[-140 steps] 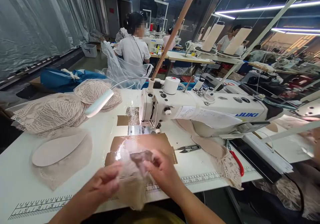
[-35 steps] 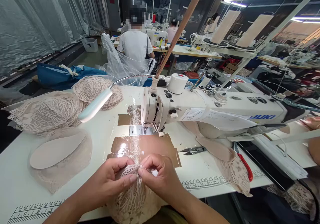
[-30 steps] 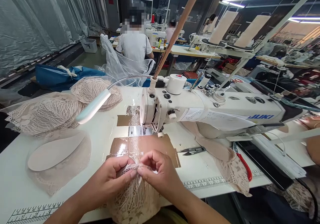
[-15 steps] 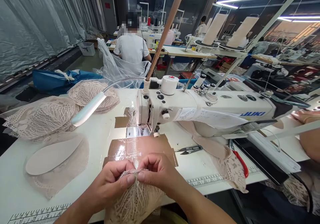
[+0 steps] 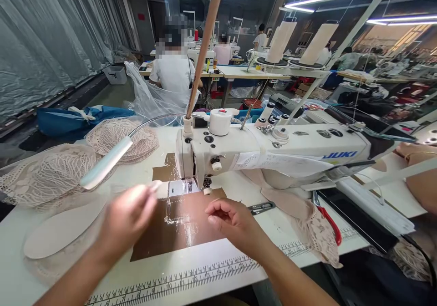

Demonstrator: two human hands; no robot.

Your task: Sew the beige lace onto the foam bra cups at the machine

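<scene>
At lower centre, the right hand (image 5: 235, 219) hovers empty, fingers loosely curled, over the brown taped patch (image 5: 160, 237) on the counter (image 5: 211, 269), just below the sewing machine (image 5: 273, 151). The left hand (image 5: 124, 217), at centre left beside the oval pad (image 5: 58, 231), is blurred, so its grip cannot be told.

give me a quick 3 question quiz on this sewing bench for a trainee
1. True or false: the snips lie on the lace pile.
2. The fingertips of the right hand are over which? A) the brown patch B) the lace pile C) the lamp
3. Fill in: the lamp on its bendy neck sits to the ___ of the sewing machine.

Key:
1. False. The snips lie on the bare table, well apart from the lace pile.
2. A, the brown patch.
3. left
</scene>
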